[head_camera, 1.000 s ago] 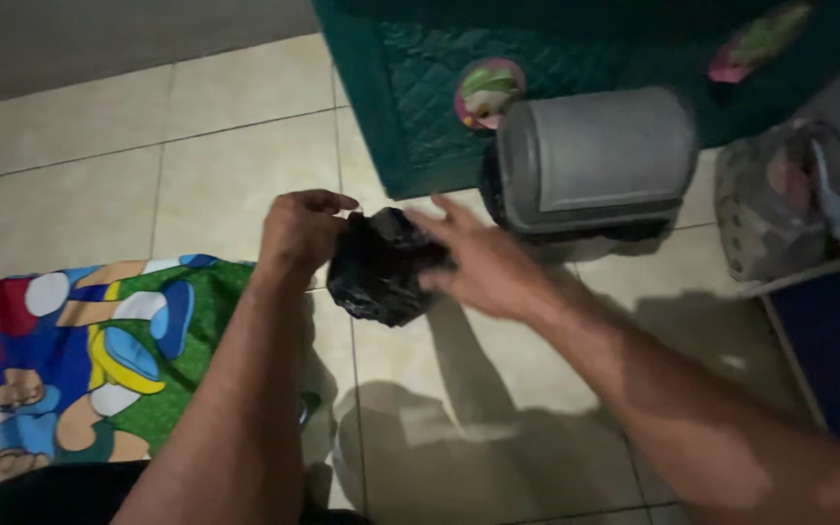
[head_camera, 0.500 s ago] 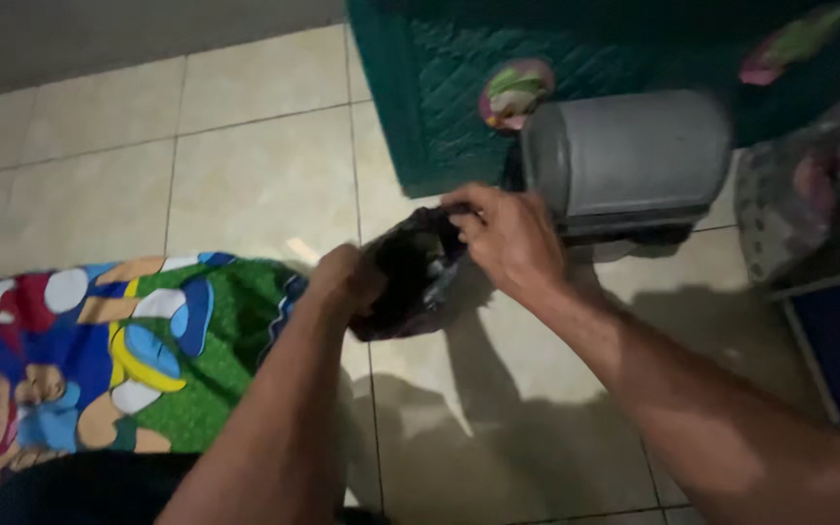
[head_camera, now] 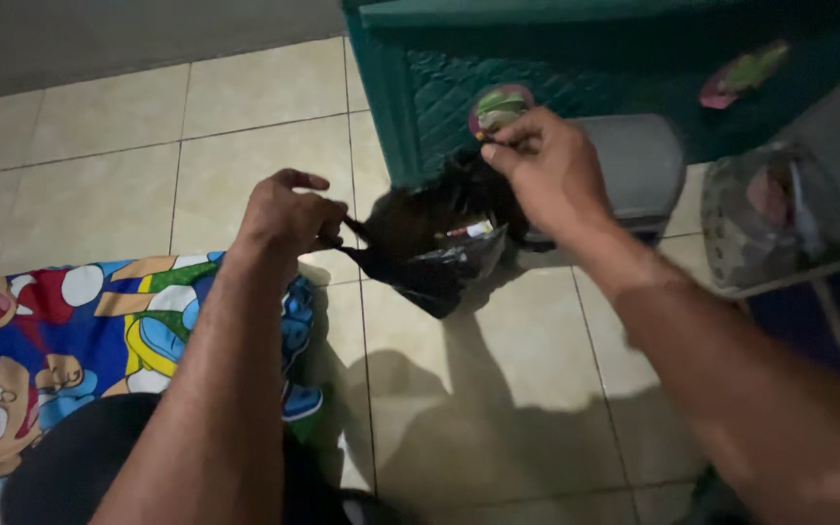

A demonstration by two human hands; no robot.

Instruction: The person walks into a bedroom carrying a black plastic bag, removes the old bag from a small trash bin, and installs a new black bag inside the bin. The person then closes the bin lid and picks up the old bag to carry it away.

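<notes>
Left hand: my left hand (head_camera: 289,216) pinches one edge of the black plastic bag (head_camera: 435,238).
Right hand: my right hand (head_camera: 548,167) pinches the opposite edge, raised higher.
Bag: stretched open between both hands above the tiled floor (head_camera: 245,146), some packaging visible inside.
Around: grey bin (head_camera: 639,165) just behind; green cabinet (head_camera: 439,87); cartoon cloth (head_camera: 70,321) at left.

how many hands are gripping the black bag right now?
2: left hand pinches the black plastic bag at its left edge; right hand holds its top right.
</notes>
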